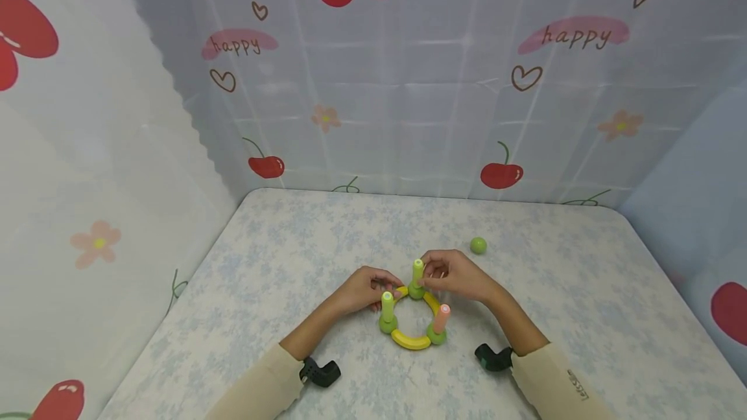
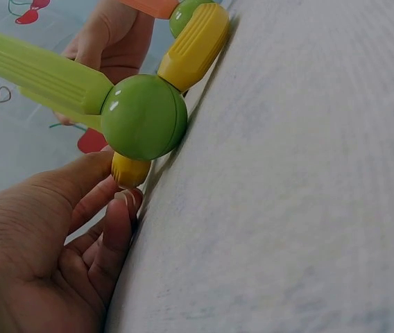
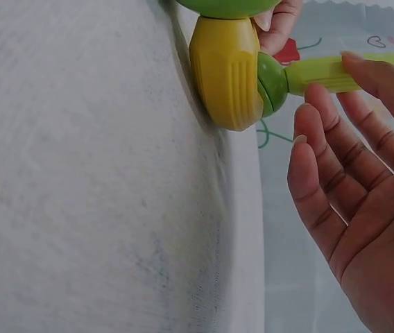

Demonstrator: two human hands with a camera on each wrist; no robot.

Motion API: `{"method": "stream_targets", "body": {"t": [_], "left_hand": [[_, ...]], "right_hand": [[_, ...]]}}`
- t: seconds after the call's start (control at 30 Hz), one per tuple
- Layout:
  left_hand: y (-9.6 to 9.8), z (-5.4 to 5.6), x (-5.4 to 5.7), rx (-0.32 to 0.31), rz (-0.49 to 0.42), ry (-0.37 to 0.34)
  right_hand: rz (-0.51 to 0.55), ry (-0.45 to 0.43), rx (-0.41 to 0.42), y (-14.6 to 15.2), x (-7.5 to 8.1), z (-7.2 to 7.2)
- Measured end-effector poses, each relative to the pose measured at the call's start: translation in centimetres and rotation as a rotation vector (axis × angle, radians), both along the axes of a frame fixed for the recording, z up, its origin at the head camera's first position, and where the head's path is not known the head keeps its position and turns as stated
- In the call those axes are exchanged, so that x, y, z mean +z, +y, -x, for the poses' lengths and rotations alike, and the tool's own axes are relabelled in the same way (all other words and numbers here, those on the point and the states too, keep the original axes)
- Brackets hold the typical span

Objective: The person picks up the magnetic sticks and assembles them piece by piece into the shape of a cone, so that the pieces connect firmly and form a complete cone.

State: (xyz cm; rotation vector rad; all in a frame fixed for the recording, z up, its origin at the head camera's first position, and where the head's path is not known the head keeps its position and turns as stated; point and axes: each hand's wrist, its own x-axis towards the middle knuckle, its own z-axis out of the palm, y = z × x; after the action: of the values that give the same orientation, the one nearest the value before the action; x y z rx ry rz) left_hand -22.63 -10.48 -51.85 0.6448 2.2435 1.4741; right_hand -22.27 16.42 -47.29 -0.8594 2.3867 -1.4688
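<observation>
A ring of yellow curved rods joined by green balls lies on the table. Two light green rods and one pink rod stand up from the balls. At the ring's far left, my left hand pinches a yellow curved rod between thumb and fingers. My right hand holds the far light green rod between thumb and fingertips, just above its green ball. The left hand partly hides its yellow rod in the head view.
A loose green ball lies on the table beyond my right hand. The pale patterned tabletop meets a printed curtain at the back. Black wrist devices sit at both cuffs.
</observation>
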Motion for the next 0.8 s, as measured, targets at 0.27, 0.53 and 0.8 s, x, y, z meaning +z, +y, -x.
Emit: {"method": "stream_targets", "body": {"t": [0.27,0.53,0.8], "left_hand": [[0.1,0.0,0.2,0.000,0.001,0.000],[0.1,-0.2,0.1,0.015,0.015,-0.005],[0.1,-0.3,0.3,0.009,0.013,-0.005]], "right_hand": [[-0.021,0.009,0.028,0.4,0.4,0.0],[-0.081,0.039,-0.039,2.0,1.0,0.4],[-0.120,0.143,-0.316,3.7,1.7,0.8]]}}
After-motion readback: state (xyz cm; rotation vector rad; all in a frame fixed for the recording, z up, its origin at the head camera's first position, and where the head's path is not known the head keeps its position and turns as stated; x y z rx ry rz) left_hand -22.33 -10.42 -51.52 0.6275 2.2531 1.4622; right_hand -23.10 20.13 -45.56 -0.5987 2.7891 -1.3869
